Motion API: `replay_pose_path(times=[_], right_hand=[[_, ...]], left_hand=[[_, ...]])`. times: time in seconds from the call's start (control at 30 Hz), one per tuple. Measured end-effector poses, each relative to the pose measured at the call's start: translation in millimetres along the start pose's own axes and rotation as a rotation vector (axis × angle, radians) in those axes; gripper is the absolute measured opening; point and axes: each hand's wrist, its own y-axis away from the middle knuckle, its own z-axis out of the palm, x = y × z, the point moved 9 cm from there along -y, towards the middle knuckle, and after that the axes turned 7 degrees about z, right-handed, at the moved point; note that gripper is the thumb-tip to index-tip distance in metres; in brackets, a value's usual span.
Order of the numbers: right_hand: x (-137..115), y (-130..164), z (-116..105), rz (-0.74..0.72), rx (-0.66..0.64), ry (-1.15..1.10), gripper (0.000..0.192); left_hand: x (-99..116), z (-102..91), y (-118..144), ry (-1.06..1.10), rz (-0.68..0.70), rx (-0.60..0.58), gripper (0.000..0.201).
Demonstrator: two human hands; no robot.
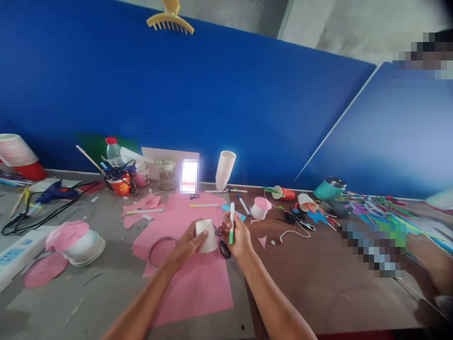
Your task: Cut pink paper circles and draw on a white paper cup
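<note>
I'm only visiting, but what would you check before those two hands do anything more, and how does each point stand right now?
1. White cup held: ok, the left hand has its fingers around it.
2. Marker held: ok, it is in the right hand, green end down.
3. Marker cap off: cannot tell, the tip is too small to make out.
4. Scissors well clear of the hands: not ok, they lie between them, close to the cup.
5. Pink sheet under the work: ok, it lies on the table below the cup.
</note>
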Motion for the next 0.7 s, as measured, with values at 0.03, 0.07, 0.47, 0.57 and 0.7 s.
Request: replay_pose_path(times=[0.03, 0.07, 0.47, 0.57, 0.7], right_hand=[[3, 0, 0, 0.024, -0.009, -0.013, 0.027], [7, 0, 0, 0.054, -0.02, -0.025, 0.025], [5, 7, -5, 0.044, -0.03, -0.04, 0.027], [6, 7, -4, 0.061, -0.05, -0.089, 0.027], [11, 7, -2, 0.08, -0.063, -0.193, 0.024]], left_hand=[[-3, 0.5, 0, 0.002, -0.007, -0.001, 0.054], [-7, 0.8, 0, 0.0, -0.02, -0.007, 0.059], [-5, 4.1, 11, 0.021, -0.024, -0.162, 0.071], [-5, 8.6, 12, 0.002, 0.0, -0.211, 0.054], [-7, 8.6, 11, -0.017, -0.008, -0.196, 0.036]])
